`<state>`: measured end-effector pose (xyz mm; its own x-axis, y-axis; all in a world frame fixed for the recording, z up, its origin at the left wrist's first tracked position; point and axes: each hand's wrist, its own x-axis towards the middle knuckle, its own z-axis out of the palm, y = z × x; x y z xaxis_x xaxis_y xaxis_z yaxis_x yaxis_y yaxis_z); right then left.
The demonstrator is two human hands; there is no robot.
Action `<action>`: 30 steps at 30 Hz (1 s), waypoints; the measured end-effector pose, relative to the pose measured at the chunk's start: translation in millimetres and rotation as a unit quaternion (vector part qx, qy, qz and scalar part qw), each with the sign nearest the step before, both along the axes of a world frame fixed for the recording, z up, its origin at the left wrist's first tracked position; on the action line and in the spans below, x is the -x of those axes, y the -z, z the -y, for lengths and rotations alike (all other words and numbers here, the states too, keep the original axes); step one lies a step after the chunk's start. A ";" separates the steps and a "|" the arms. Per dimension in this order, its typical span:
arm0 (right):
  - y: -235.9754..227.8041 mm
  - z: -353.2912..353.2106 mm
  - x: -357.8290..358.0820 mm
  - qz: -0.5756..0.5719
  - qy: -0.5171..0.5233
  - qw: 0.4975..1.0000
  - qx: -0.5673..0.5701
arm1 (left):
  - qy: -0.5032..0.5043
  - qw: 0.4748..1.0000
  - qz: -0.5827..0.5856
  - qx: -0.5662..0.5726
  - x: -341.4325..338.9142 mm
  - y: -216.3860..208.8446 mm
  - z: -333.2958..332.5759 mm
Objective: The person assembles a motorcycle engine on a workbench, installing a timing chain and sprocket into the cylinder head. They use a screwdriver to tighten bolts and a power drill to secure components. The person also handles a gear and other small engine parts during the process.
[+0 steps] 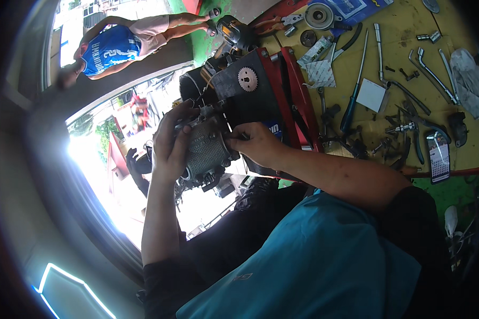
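Note:
A grey, rounded engine part (205, 146) with a rough, finely textured casing is in front of me, dark fittings along its lower side. My left hand (171, 141) is closed over its left and upper side, thumb lying against the casing. At the part's right end, my right hand (254, 144) has its fingers pinched together; whatever is between them is hidden. Just above, a toothed sprocket (247, 80) lies on a dark panel beside a red metal frame (298, 95).
On the right, a yellow-topped bench (404, 26) carries a long screwdriver (355, 85), pliers (418, 125), wrenches, loose bolts, a phone (438, 157) and a white rag (469, 85). A power tool (237, 33) sits at its far corner. Another person (112, 48) in blue is at upper left.

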<state>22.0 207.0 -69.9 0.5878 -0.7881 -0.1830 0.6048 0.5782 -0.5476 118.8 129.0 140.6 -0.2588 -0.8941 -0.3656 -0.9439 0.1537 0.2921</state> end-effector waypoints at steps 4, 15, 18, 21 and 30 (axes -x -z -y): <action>2.0 -2.4 -7.4 0.008 0.033 0.999 -0.002 | 0.021 1.000 0.000 0.008 -2.0 0.4 2.6; -5.2 2.5 6.1 -0.002 -0.031 1.000 -0.001 | 0.013 1.000 -0.015 0.022 -4.7 3.6 -0.2; -6.4 3.0 4.6 0.004 -0.025 1.000 -0.008 | -0.014 0.999 -0.027 0.021 -1.8 4.3 -0.9; -2.9 1.4 2.9 0.012 -0.017 1.000 -0.008 | 0.000 0.999 -0.016 0.030 1.1 3.9 -0.3; -10.6 6.8 16.7 -0.053 -0.006 0.998 0.042 | 0.002 0.998 -0.050 0.045 -3.8 7.2 0.6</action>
